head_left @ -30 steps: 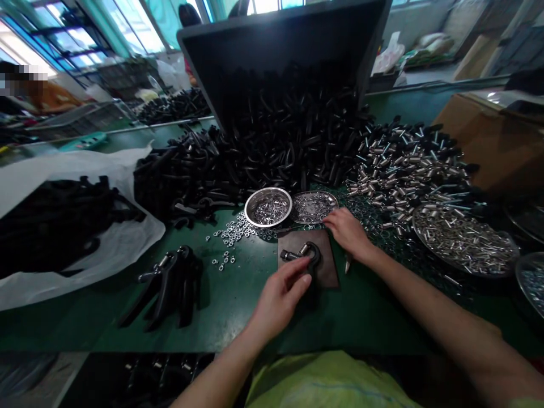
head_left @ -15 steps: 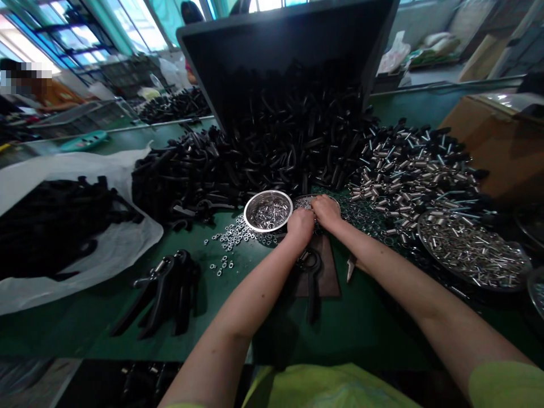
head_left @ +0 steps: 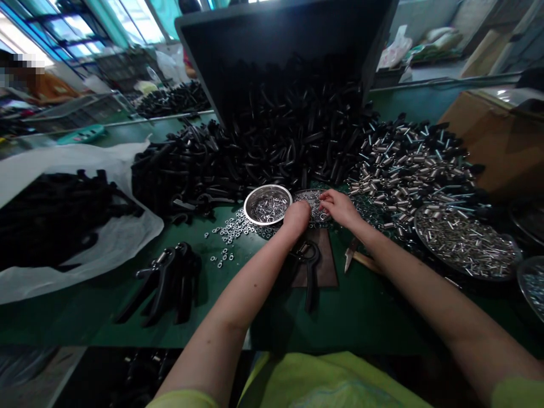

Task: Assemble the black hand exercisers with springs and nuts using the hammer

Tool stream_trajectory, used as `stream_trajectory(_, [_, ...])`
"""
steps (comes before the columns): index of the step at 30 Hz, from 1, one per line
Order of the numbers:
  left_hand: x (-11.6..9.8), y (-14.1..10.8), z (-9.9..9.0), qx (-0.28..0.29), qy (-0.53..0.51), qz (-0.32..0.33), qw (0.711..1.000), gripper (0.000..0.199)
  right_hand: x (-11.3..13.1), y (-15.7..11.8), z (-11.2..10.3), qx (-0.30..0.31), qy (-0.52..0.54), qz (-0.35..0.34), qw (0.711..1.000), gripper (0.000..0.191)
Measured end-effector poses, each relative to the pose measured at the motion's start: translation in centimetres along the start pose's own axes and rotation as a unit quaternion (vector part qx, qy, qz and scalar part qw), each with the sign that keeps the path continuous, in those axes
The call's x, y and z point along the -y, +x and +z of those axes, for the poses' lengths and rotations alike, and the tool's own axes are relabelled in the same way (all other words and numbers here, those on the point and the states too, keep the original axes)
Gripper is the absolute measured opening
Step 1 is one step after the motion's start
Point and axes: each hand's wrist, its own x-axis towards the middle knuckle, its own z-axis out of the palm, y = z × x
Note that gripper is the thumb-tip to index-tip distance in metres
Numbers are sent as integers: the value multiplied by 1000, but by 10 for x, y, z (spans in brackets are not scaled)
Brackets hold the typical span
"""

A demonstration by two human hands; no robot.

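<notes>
My left hand [head_left: 298, 216] is curled closed beside the right rim of a steel bowl [head_left: 247, 215] of small metal parts; its fingertips are hidden. Over a shallow dish [head_left: 312, 194] of small metal pieces, my right hand [head_left: 339, 207] has thumb and fingers drawn together. Anything between them is too small to make out. Just below my hands, a black hand grip with a spring [head_left: 312, 275] lies on a brown board [head_left: 329, 266]. To its right rests a pointed metal tool [head_left: 349, 254] beside a tan handle.
Black handles [head_left: 272, 147] spill from a large dark bin [head_left: 284, 45]. Springs with bolts [head_left: 408, 164] are heaped to the right, near a tray of metal pins [head_left: 467, 243] and a cardboard box [head_left: 488, 136]. Several assembled grips [head_left: 170, 283] and a white sack [head_left: 140, 226] are left.
My hands have separated: the right has moved slightly right and up over the dish, while the left stays by the bowl. The view has shifted slightly.
</notes>
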Motion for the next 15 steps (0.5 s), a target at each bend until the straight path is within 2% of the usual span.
stream_trajectory(5, [7,-7,-4,-45,-85,-2,995,23,4,-41,5,53,117,-6,992,11])
stream_trajectory(7, [13,-16,-7,-43,-128,15,991,15,7,-57,9,85,120,-19,989,12])
stream_trajectory(9, [20,-30,-9,-29,-203,23,978,14,10,-67,14,110,100,-37,988,12])
stream_trajectory(11, [29,-48,-10,-6,-339,6,941,19,13,-72,19,118,74,-54,989,10])
stream_trajectory(13, [38,-68,-10,10,-471,-28,882,23,15,-72,24,113,51,-67,990,7])
stream_trajectory(14, [42,-78,-9,15,-510,-43,859,25,15,-71,25,112,40,-72,990,5])
stream_trajectory(15, [46,-87,-9,15,-524,-51,850,26,15,-70,27,112,29,-77,990,5])
